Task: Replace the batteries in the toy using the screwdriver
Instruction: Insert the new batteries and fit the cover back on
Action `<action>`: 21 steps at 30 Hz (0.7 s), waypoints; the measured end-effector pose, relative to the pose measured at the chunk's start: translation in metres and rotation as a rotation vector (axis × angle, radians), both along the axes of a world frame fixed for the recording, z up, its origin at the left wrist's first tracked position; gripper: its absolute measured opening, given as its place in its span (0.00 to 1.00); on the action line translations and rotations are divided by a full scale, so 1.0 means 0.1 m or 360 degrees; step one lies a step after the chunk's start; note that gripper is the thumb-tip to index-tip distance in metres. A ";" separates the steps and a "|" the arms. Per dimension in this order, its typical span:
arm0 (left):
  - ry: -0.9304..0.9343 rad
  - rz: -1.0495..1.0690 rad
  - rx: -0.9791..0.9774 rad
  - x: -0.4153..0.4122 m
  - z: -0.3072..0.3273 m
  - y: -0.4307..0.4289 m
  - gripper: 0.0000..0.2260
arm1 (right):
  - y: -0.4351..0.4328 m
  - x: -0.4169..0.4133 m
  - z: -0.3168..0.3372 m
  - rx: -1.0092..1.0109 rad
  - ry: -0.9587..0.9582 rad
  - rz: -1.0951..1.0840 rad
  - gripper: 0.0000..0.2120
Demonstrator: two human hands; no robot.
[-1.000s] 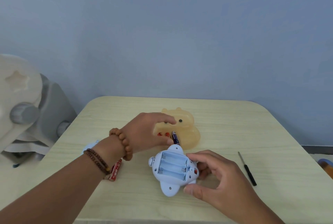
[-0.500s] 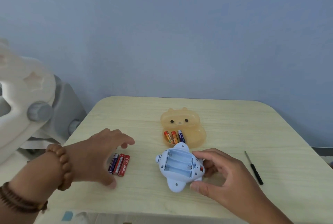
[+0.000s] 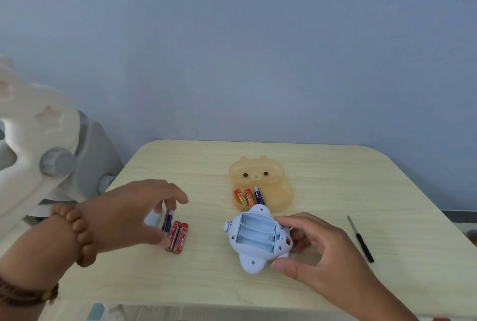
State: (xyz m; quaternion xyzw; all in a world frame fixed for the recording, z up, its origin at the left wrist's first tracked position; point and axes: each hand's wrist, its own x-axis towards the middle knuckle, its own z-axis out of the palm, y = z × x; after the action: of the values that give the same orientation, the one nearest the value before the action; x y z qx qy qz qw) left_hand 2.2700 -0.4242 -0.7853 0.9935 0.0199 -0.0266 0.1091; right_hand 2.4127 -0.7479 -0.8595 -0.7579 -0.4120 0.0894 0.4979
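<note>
While my right hand (image 3: 322, 251) curls round the toy (image 3: 255, 236) near the tabletop's (image 3: 322, 165) front edge, bay empty, my left hand (image 3: 129, 212) pinches the blue battery (image 3: 168, 221), which I should seat spring-end first.

Left hand (image 3: 139, 213): blurred; fingers (image 3: 178, 195) smeared, hold on the blue battery (image 3: 168, 220) unreadable.
Pale blue piece (image 3: 151, 218): mostly under the left hand, shape unclear.
Red batteries (image 3: 180, 236): print too small to read.
Toy (image 3: 254, 239): right side covered by the right hand (image 3: 320, 251).
Case batteries (image 3: 248, 196): near ends hidden behind the toy, inside the orange case (image 3: 281, 191); labels illegible.
White-and-grey plastic object (image 3: 51, 145): blurred, cut by the left edge.
Blue-and-orange scrap (image 3: 472, 233): cut by the right edge, not identifiable.
Forearms: cut by the bottom edge.
</note>
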 end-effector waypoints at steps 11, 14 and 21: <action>-0.0603 -0.0178 -0.1119 0.36 0.08 -0.86 0.07 | 0.01 0.01 -0.01 0.0017 0.0002 0.0004 0.26; -0.0691 -0.0179 -0.1042 0.51 0.00 -0.94 0.07 | 0.01 0.01 -0.01 0.0021 0.0022 0.0005 0.26; -0.0729 -0.0264 -0.0885 0.67 -0.06 -1.02 0.15 | 0.01 0.02 -0.01 0.0026 0.0022 -0.0001 0.27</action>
State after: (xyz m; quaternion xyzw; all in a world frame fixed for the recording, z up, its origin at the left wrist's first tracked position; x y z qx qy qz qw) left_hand 2.3372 -0.5258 -0.7912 0.9043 -0.0937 0.1833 0.3739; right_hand 2.4143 -0.7467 -0.8606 -0.7534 -0.4090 0.0912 0.5068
